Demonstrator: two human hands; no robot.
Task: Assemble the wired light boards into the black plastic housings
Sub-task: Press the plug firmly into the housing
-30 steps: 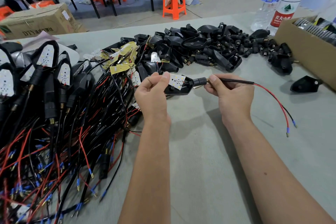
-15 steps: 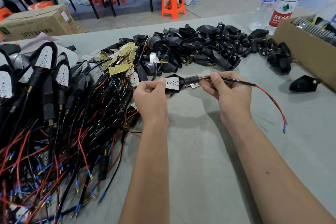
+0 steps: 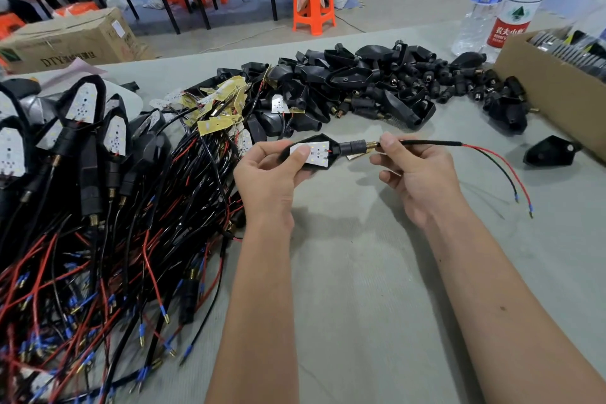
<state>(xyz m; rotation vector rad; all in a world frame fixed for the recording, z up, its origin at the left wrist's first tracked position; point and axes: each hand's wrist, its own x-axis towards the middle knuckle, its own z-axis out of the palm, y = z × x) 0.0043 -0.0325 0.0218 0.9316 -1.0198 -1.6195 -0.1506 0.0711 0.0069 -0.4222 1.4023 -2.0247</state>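
Finished wired units [image 3: 88, 154] lay heaped along the tabletop's [image 3: 360, 272] left edge. Above its middle, the left hand [image 3: 269, 174] gripped a black housing [image 3: 316, 154], thumb pressing the white light board [image 3: 313, 154] seated inside. The right hand [image 3: 416, 174] pinched the sleeved cable [image 3: 426, 143] leaving the housing's neck, red and black wires [image 3: 505, 167] trailing right.

Two hands are seen: the left grip [image 3: 269, 174] and the right grip [image 3: 416, 174]. Two water bottles [image 3: 511, 13] are counted at one o'clock, one open cardboard box [image 3: 551, 95] at two o'clock, one lone housing [image 3: 551, 151] at three o'clock. Empty housings [image 3: 377, 82] at twelve o'clock and wired assemblies [image 3: 85, 174] at nine o'clock are too heaped to be counted.
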